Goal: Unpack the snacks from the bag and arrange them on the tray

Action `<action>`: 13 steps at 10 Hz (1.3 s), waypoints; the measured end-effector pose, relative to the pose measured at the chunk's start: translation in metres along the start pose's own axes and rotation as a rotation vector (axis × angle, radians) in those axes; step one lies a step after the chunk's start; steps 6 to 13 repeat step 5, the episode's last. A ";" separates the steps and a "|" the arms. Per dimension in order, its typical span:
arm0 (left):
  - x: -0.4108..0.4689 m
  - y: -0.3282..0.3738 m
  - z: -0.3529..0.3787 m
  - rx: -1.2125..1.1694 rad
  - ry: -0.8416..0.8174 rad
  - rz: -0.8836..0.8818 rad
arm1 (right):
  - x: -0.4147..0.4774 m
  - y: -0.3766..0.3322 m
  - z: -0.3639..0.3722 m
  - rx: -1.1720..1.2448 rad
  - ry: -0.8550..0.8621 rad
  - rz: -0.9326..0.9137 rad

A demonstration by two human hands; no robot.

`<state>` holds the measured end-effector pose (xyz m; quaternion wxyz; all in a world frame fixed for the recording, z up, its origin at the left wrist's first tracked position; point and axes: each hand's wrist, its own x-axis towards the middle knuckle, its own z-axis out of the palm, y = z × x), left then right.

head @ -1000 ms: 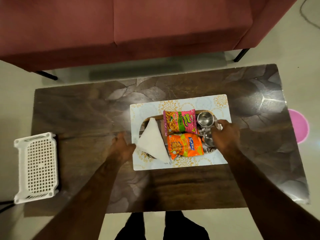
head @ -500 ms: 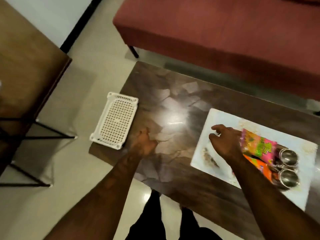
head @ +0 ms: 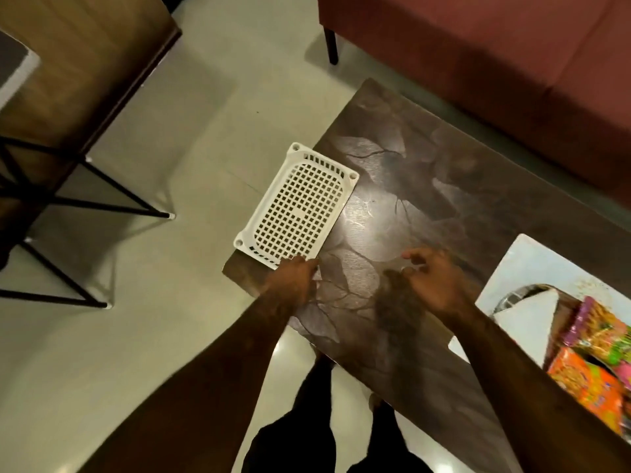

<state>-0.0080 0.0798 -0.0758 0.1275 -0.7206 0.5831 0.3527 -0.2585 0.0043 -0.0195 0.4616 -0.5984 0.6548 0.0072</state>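
Note:
A white perforated plastic basket (head: 297, 206) lies upside down on the left end of the dark table (head: 420, 186), partly over the edge. My left hand (head: 293, 274) touches its near rim; whether the fingers grip it I cannot tell. My right hand (head: 433, 278) hovers over the table beside it, fingers apart, holding nothing. At the right edge a tray (head: 522, 291) on a pale placemat (head: 532, 261) holds a folded white napkin (head: 526, 319), a pink snack packet (head: 601, 332) and an orange snack packet (head: 587, 387).
A maroon sofa (head: 495, 63) runs along the far side of the table. A wooden table with black metal legs (head: 68, 97) stands on the pale floor at the left. My legs show below the table's near edge.
The view swung left, away from the tray. My right hand left the tray and moved left across the table. My left hand reached the basket's near rim.

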 end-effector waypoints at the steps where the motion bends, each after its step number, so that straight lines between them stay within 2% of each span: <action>1: 0.009 -0.008 0.011 0.129 -0.060 0.012 | -0.001 0.003 -0.005 0.001 0.015 0.036; 4: -0.013 -0.021 0.008 0.254 -0.104 0.043 | -0.015 0.016 -0.019 -0.009 0.063 0.109; 5: -0.018 -0.001 -0.012 0.313 0.034 0.090 | -0.024 0.016 -0.028 -0.025 0.107 0.115; 13: -0.018 -0.001 -0.012 0.313 0.034 0.090 | -0.024 0.016 -0.028 -0.025 0.107 0.115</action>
